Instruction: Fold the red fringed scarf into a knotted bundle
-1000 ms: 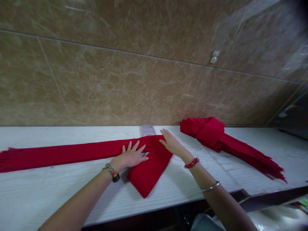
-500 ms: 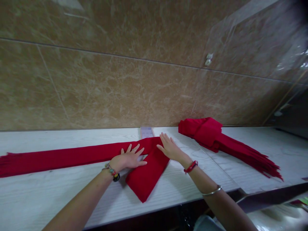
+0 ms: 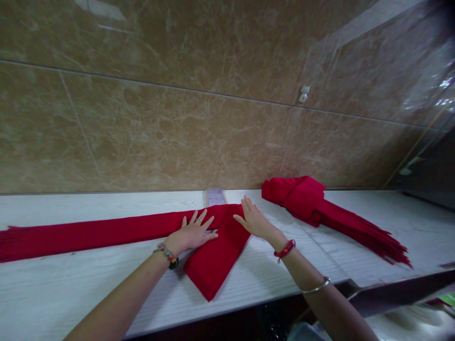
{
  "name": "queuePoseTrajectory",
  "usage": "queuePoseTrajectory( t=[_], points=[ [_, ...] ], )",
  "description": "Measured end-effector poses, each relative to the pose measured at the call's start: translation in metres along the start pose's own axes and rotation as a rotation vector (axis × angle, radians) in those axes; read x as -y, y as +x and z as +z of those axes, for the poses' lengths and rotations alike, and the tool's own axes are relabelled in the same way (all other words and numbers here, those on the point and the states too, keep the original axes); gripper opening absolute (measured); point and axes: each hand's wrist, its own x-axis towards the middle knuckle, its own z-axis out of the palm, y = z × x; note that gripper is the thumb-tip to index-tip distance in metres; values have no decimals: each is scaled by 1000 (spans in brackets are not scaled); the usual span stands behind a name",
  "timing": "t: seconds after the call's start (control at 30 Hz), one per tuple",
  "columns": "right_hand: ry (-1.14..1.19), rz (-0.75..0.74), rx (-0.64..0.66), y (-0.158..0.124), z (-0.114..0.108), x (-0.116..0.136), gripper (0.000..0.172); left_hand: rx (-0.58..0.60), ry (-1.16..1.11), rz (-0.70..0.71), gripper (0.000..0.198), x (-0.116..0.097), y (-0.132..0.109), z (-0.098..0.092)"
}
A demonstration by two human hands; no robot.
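Observation:
A long red scarf lies flat across the counter, its fringed end at the far left. Its right part is folded over at an angle, so a short wide section points down toward the front edge. My left hand rests on the scarf with fingers spread, just left of the fold. At the fold's upper right corner, my right hand lies with fingers stretched out, touching the cloth. Neither hand grips anything. Part of the fold is hidden under the fingers.
A second red scarf, knotted or wrapped with its fringe to the right, lies by the wall at right. A phone-like rectangle sits behind the fold, partly covered. The white counter meets a brown tiled wall; open drawers show below right.
My right hand has shifted very slightly right along the fold's corner. My left hand and the scarf stay nearly as they were; the camera view has tilted a little.

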Motion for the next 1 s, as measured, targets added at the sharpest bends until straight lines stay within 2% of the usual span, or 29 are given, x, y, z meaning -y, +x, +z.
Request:
queuePoseTrajectory(
  t=[0.1,0.17,0.27,0.4,0.5,0.6,0.7,0.77,0.87,0.93,1.0],
  points=[
    [-21,-25,104,-7,7,-4,77,-25,-12,129,72,-14,-4,-1],
    [-36,-24,166,-9,11,-4,78,30,-15,190,72,-21,-7,0],
    [-39,15,231,-8,6,-2,77,123,7,183,70,-24,-9,3],
    [-7,-15,187,-8,-14,1,66,128,12,201,71,-19,-9,3],
    [-3,-137,146,-16,-24,3,60,101,27,186,69,-20,-13,0],
    [-17,-237,236,-27,-27,6,58,14,60,151,68,-26,-22,-2],
    [-29,-272,294,-30,-33,3,52,-86,36,80,66,-33,-30,-4],
    [-24,-264,266,-23,-42,-2,45,-103,-21,79,57,-34,-33,-4],
    [-18,-270,232,1,-57,-14,41,-92,-105,153,41,-34,-31,-5],
    [-17,-352,315,22,-63,-19,41,-118,-109,178,35,-36,-29,-5],
    [-27,-472,461,44,-65,-22,43,-186,-94,194,31,-39,-27,-6]
  ],
)
